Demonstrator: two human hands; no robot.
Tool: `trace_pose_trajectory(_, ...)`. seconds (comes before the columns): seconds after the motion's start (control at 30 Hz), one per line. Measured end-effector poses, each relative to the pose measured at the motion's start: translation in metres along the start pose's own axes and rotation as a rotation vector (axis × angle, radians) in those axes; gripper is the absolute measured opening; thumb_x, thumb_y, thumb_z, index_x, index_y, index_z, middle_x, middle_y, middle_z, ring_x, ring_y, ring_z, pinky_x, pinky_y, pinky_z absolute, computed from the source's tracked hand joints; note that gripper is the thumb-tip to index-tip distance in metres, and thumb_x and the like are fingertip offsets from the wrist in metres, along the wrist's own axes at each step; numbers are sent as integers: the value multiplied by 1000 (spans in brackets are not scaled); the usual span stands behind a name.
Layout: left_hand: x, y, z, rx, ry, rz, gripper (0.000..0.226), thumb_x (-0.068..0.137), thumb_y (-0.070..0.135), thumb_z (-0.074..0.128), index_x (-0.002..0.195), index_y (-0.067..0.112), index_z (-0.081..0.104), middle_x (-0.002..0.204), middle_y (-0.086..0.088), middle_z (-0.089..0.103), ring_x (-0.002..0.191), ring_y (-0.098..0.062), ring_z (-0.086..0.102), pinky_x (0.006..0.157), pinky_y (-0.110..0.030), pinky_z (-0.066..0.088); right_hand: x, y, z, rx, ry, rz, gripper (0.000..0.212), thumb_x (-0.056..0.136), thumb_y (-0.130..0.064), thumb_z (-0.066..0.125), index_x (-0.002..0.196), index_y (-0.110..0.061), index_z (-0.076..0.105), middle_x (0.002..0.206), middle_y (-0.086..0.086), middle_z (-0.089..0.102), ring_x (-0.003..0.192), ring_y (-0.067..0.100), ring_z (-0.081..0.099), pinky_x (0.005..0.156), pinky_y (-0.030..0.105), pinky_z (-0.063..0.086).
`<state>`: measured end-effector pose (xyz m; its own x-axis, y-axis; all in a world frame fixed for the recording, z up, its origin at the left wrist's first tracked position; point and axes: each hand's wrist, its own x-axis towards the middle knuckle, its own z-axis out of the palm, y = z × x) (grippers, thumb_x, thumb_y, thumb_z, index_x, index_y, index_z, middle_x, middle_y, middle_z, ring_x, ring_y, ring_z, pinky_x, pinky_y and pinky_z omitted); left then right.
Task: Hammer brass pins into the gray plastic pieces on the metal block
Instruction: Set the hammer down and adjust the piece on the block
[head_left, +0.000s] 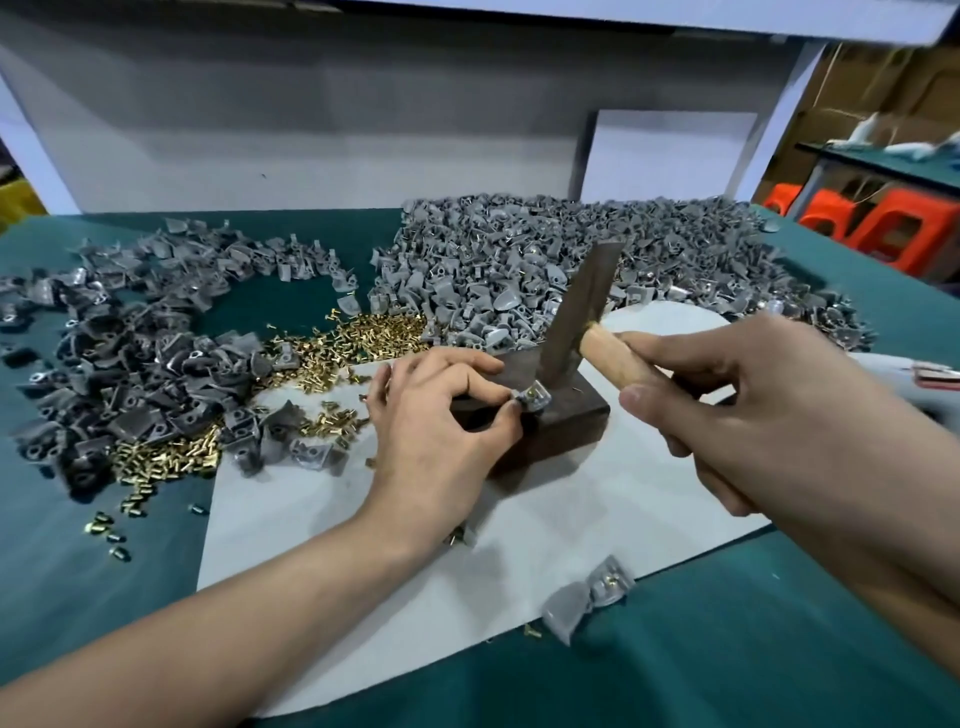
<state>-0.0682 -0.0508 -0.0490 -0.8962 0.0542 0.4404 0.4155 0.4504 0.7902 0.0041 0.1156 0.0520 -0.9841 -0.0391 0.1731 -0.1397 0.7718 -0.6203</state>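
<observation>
Mid-frame, the left hand (441, 415) is pinching the gray plastic piece (534, 402) on the metal block (566, 428) and the right hand (753, 410) is gripping the hammer (576, 317), so a crooked blow is probably threatening that left hand.

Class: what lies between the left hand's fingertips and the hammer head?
Head view: a gray plastic piece with a brass pin, resting on the metal block.
</observation>
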Motion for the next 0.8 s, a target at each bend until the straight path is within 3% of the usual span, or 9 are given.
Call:
trace_pose_trajectory(0.17,-1,-3,1,-35,-5,4,29,75,21,78,61,37,58,94,27,58,102,15,40,108,-49,25,2,-14,-15,36,131,-63,15,73,-40,52,74,-47,66,54,-4,60,25,17,48,30,19,37)
trace_pose_trajectory(0.23,-1,-3,1,-62,0,2,30,75,19,77,60,37,58,94,26,59,103,10,43,106,-49,29,2,-20,-12,-22,137,-77,22,74,-41,52,92,-49,62,51,-6,59,24,14,46,29,19,36)
trace_pose_trajectory(0.27,-1,-3,1,-72,1,7,31,75,18,78,61,37,59,94,25,59,104,3,47,104,-49,32,2,-21,-7,-87,103,-70,24,77,-39,52,97,-40,65,49,-2,57,25,14,44,33,23,40)
trace_pose_trajectory(0.37,-1,-3,1,-89,-10,20,27,75,17,78,63,35,61,94,22,58,104,-15,52,98,-49,36,5,-15,9,-206,-65,-20,23,89,-28,55,105,-17,68,52,3,53,54,10,54,50,30,44)
trace_pose_trajectory(0.47,-1,-4,2,-113,0,7,29,75,16,79,63,36,60,93,23,56,104,-16,52,98,-49,37,6,-17,-2,-155,24,-29,25,80,-36,54,99,-29,68,52,0,59,32,14,48,40,30,46)
trace_pose_trajectory(0.57,-1,-3,2,-131,11,-18,32,75,15,79,61,37,59,92,24,56,103,-15,52,99,-48,37,4,-24,-12,-105,154,-47,31,76,-38,55,103,-34,67,50,-25,57,24,15,46,27,17,35)
trace_pose_trajectory(0.7,-1,-5,0,-104,-11,11,29,75,16,78,64,36,59,93,21,56,103,-17,53,97,-49,38,4,-12,5,-307,-62,0,22,88,-31,54,97,-16,68,54,2,55,52,18,54,52,32,44)
trace_pose_trajectory(0.73,-1,-5,0,-103,-7,10,29,75,16,78,64,36,60,93,22,56,103,-17,53,97,-49,38,4,-10,3,-299,-51,-2,25,86,-34,54,99,-18,68,54,4,55,51,18,54,52,34,45)
trace_pose_trajectory(0.8,-1,-4,0,-111,-11,-18,28,76,18,78,63,35,60,93,23,56,104,-14,52,98,-47,38,2,-19,-10,-200,78,-59,29,78,-45,55,103,-33,63,53,2,58,34,18,49,36,29,41)
